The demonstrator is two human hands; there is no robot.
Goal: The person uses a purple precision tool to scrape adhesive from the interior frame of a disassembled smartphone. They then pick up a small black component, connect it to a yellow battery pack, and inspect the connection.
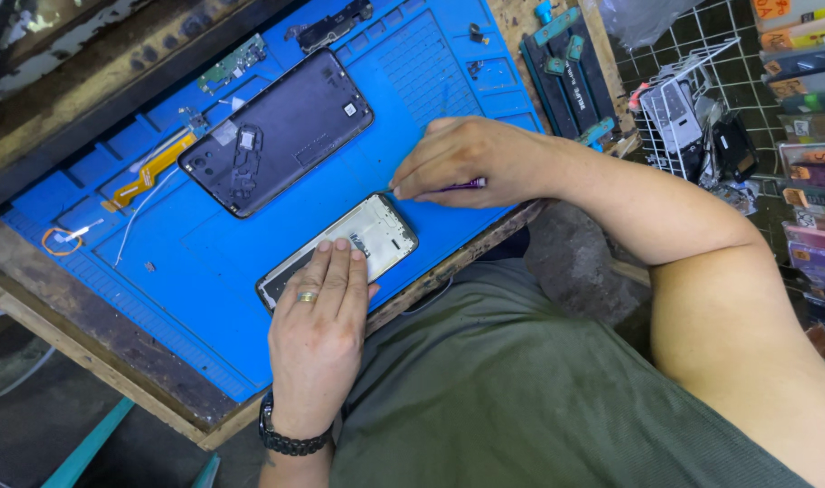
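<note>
An opened phone body (376, 230) with a pale inner frame lies on the blue work mat (205, 262) near the front edge. My left hand (320, 312), with a ring and a dark wristband, presses flat on the phone's lower half. My right hand (471, 161) pinches a thin purple-handled tool (464, 184), its tip at the phone's top right corner. The dark back cover (281, 131) lies inner side up farther back on the mat.
An orange flex cable (146, 176), a small green circuit board (232, 63) and tiny loose parts lie on the mat. Teal-handled tools (562, 63) sit in a rack at the back right. A wire basket (688, 113) and stacked packages (815, 136) stand to the right.
</note>
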